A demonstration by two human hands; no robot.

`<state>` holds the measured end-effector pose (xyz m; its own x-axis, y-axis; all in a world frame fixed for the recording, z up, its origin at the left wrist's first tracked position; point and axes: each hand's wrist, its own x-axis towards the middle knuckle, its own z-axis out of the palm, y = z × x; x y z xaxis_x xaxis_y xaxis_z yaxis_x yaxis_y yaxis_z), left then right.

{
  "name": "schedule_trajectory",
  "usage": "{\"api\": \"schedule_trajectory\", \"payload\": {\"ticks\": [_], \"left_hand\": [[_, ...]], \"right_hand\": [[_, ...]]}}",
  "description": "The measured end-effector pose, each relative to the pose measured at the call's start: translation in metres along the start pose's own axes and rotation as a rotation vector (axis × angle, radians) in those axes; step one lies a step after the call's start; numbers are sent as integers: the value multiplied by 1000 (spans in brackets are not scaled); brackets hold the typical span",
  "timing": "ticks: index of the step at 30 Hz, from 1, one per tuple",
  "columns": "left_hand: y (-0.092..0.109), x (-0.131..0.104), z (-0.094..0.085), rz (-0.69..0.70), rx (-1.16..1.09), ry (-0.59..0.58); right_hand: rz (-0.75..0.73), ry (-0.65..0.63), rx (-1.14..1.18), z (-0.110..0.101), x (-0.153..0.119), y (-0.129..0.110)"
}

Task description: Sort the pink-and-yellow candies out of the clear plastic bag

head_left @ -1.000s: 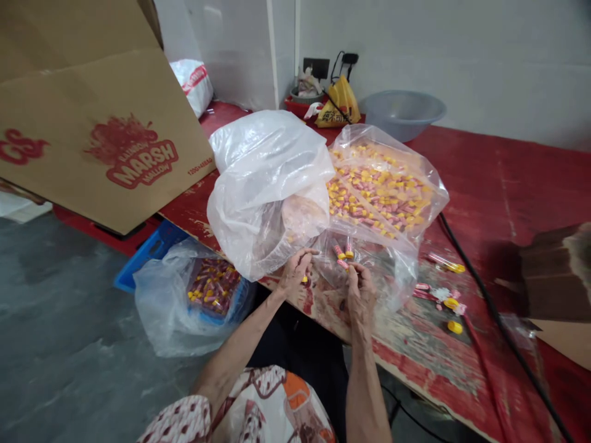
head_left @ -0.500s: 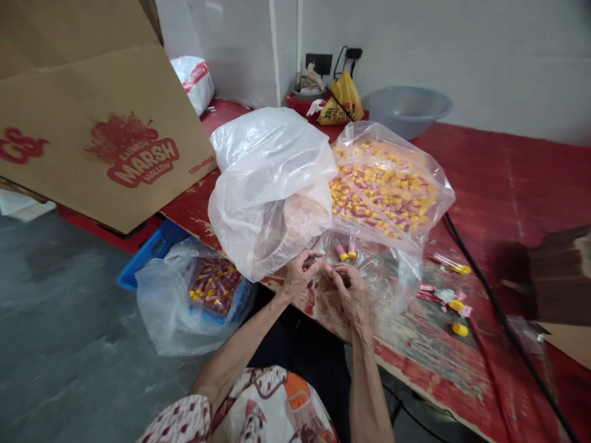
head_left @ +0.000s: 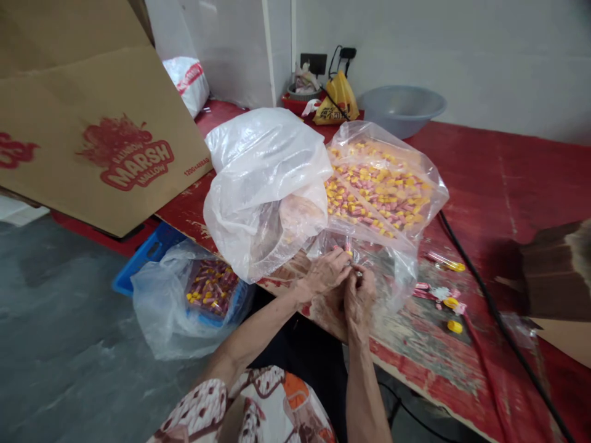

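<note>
My left hand (head_left: pixel 327 272) reaches across the table's front edge, its fingers bent and closed, their tips meeting my right hand. My right hand (head_left: pixel 360 298) is closed with thumb and forefinger pinched at a small glinting end, seemingly of a small tube; most of it is hidden. Just behind my left fingers lies a small pink tube with a yellow cap (head_left: pixel 348 250), partly covered. Beyond the hands, a clear plastic bag (head_left: pixel 406 246) holds a heap of pink-and-yellow capped tubes (head_left: pixel 378 191). A crumpled white plastic bag (head_left: pixel 268 166) stands to its left.
A large carton (head_left: pixel 92 135) stands at left. Below it, a blue crate (head_left: pixel 148 255) holds a bag of capped tubes (head_left: pixel 212 292). Wrappers, a yellow cap (head_left: pixel 455 327) and a black cable (head_left: pixel 489 295) lie at right. A basin (head_left: pixel 401 111) stands at the back.
My left hand has moved right, over to my right hand. The small tube that showed between the fingertips is now mostly hidden. The view has shifted slightly.
</note>
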<state>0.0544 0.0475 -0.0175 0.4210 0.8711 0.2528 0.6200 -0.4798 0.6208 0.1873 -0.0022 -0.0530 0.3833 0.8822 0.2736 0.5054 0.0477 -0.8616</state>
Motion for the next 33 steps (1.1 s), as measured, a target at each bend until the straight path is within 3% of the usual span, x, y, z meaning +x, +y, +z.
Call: {"api": "schedule_trajectory", "payload": {"ticks": [3,11,20,23,29,33], "left_hand": [[-5,7,-1,-56,-63,-24],[-9,-27,-1,-16,-171,19],[-24,-11,-5,-221,-310,33],[-18,-17,1,-165,-201,9],[-5,-14,12,-76,-42,-75],[-10,-12,6,-50,-154,-38]], "right_hand": [[50,-44,10,0,1,1],[45,-139,41,-4,1,1],[-53,-176,33,5,0,0],[-60,-131,38,7,-1,3],[64,113,32,3,0,3],[82,81,33,2,0,0]]}}
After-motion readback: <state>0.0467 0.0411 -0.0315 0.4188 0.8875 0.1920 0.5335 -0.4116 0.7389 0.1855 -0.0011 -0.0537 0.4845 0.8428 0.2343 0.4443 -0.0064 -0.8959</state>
